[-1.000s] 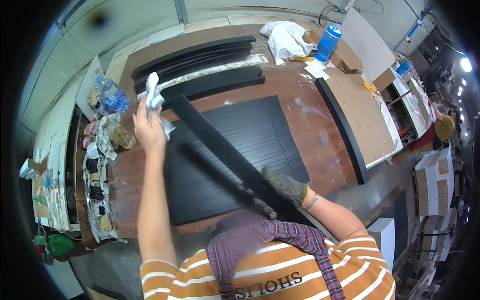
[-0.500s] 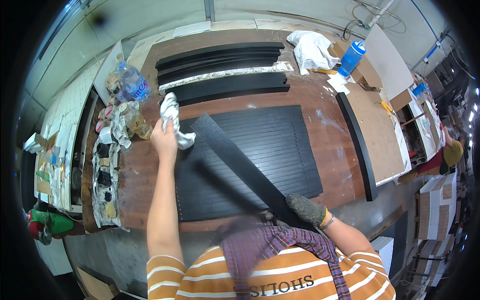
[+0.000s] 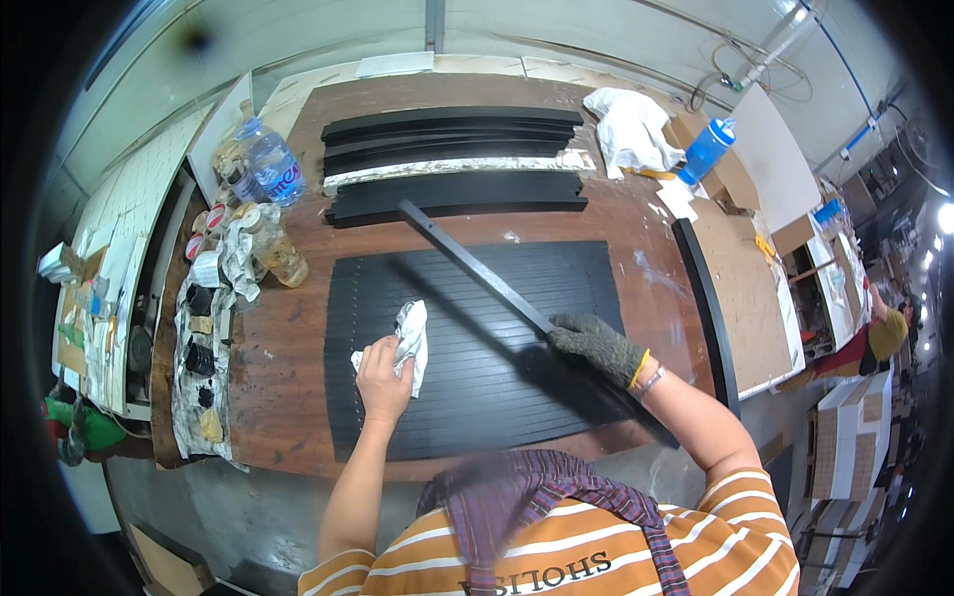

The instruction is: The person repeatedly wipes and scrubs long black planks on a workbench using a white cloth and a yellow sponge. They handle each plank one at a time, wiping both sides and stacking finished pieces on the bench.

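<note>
a: from the head camera, what is your left hand (image 3: 383, 370) doing?

b: your bare left hand is clenched around a crumpled white rag (image 3: 408, 341), pressing it onto the left part of the black slatted panel (image 3: 477, 348) that lies flat on the brown workbench (image 3: 288, 328).

a: and your right hand (image 3: 596, 345)?

b: it wears a dark knit glove and grips a long black strip (image 3: 475, 266). the strip runs at a slant from your glove up and to the left, across the panel, and its far end reaches the stack of black strips (image 3: 457, 194) behind the panel. its near end passes under your forearm toward the bench edge.

a: what lies around you?

b: a second pile of black strips (image 3: 452, 127) sits further back, with a pale strip between the two piles. on your left stand a clear water bottle (image 3: 270, 159), a small jar of yellowish liquid (image 3: 280, 260) and a row of little tins on stained cloth. at the far right of the bench are a white cloth (image 3: 628, 124) and a blue bottle (image 3: 708, 149). a curved black strip (image 3: 708, 298) lies on edge along the right side, beside a bare board.
</note>
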Demonstrator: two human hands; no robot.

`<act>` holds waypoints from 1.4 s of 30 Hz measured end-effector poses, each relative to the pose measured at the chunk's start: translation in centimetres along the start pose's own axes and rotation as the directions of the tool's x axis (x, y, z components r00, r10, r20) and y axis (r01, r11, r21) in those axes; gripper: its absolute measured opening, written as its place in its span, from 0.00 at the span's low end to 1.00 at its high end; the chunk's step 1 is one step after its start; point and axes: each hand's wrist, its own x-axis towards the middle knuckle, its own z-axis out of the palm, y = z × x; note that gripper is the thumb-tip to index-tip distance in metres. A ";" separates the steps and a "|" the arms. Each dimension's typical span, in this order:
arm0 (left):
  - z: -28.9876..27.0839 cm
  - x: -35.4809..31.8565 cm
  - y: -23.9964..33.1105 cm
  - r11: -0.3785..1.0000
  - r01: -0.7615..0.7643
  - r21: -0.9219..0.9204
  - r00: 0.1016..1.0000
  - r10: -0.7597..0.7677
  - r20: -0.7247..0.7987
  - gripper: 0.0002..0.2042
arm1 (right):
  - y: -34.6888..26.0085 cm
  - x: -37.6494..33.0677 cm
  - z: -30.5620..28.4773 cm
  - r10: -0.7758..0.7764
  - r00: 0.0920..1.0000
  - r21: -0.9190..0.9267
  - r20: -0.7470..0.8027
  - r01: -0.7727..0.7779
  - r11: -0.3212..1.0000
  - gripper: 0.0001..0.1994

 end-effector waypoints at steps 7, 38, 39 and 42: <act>-0.5 0.8 0.9 0.997 0.076 -0.019 0.997 -0.075 0.031 0.17 | -4.8 11.6 -2.7 -0.380 0.916 -0.753 -0.131 0.158 0.639 0.31; -0.9 1.7 1.2 0.994 0.105 -0.010 0.992 -0.104 0.069 0.19 | 1.8 25.6 -6.8 -0.147 0.969 -0.740 -0.198 -0.050 0.671 0.29; -0.9 1.7 1.2 0.997 0.073 -0.019 0.996 -0.072 0.053 0.20 | 1.9 25.8 -6.8 -0.138 0.973 -0.756 -0.185 -0.052 0.653 0.29; -0.6 1.2 1.1 0.995 0.098 -0.004 0.994 -0.098 0.053 0.19 | 1.0 25.8 -6.3 -0.192 0.978 -0.765 -0.081 0.062 0.641 0.29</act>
